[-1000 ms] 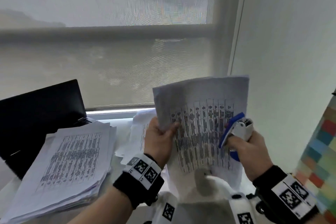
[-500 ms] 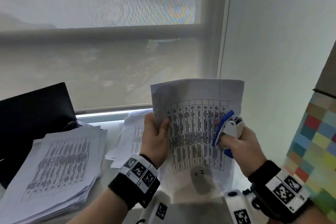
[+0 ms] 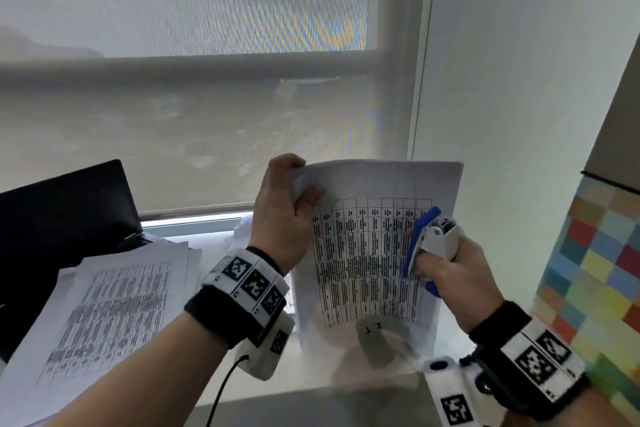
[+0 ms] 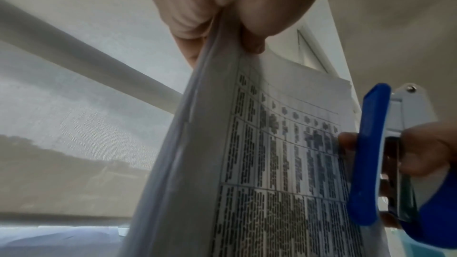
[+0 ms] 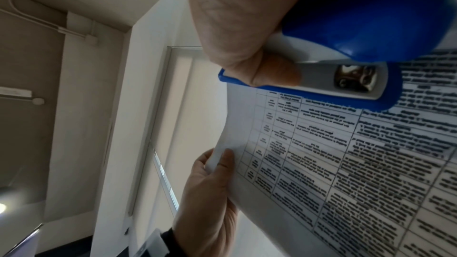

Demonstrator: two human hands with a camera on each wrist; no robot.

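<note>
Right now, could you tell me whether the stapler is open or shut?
Open: on the stapler, the blue arm stands apart from the grey body, the anvil bare; the sheets lie behind the arm, not in the gap.

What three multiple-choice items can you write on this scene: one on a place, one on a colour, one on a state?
1. Where does the left hand grip the printed sheets?
A. at the bottom edge
B. at the upper left corner
C. at the right edge

2. What colours has the stapler in the right hand?
A. blue and white
B. red and black
C. all green

3. How are the printed sheets now?
A. flat on the desk
B. folded in half
C. raised upright, slightly bowed

Key:
1 B: its thumb and fingers pinch that corner.
2 A: it has blue outer parts on a white body.
3 C: they stand raised and bowed in the left hand's grip.
</note>
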